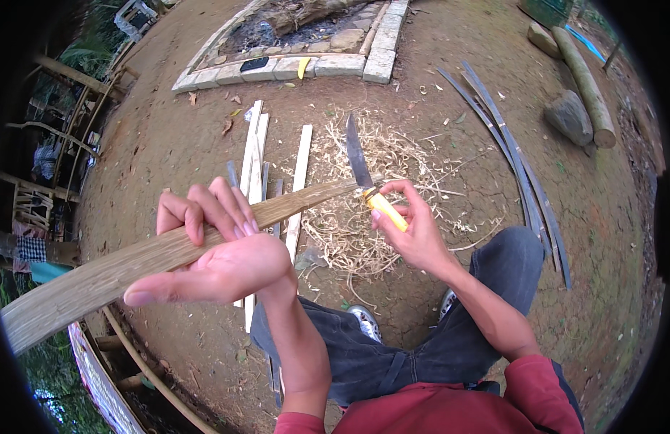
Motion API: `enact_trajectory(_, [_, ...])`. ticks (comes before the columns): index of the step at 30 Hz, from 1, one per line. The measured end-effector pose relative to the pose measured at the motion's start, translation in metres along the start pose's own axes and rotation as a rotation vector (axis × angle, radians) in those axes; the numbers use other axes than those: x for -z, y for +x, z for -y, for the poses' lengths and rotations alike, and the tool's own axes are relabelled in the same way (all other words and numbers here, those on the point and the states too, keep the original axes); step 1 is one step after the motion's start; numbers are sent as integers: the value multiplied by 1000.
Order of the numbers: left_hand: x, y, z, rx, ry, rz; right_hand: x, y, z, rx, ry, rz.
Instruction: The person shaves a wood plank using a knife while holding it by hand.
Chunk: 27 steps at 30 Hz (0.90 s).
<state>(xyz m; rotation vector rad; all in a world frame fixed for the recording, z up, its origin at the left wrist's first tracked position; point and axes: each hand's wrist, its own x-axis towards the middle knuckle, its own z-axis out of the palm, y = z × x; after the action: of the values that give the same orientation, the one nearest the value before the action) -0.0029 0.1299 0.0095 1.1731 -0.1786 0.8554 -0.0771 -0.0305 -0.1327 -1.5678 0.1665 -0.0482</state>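
My left hand point(219, 249) is turned palm up, its fingers curled over the far edge of a long brown wooden strip point(96, 278), its thumb stretched along the near edge. The strip slants from the lower left up to the middle of the view. In my right hand point(418, 235) is a knife point(357, 155) with a yellow handle and a dark curved blade. The blade points away from me, its base close to the strip's far tip; whether the two touch, I cannot tell. Beneath them lies a heap of pale curled shavings point(357, 249).
Pale strips point(300, 181) lie on the dirt ahead of my left knee. Long dark strips point(523, 173) lie at the right, near a stone point(569, 118) and a log point(584, 87). A stone-edged fire pit point(338, 66) holds a phone point(254, 64) and a yellow object point(303, 67) on its rim.
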Motion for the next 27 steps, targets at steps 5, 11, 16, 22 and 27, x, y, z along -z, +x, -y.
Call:
enact_trajectory(5, [-2,-1,-1,-3,9,-5,5,2,-3,104,-304,-96])
enact_trajectory(11, [3,-1,2,-21,-3,12,1,3,0,344,-428,-117])
enact_trajectory(16, [-2,-4,0,-19,-9,16,-9,5,-29,475,-450,-90])
enact_trajectory(22, [12,7,3,30,-29,12,-4,17,3,657,-518,-167])
enact_trajectory(27, [7,1,5,-7,45,-31,-15,7,-41,437,-583,-86])
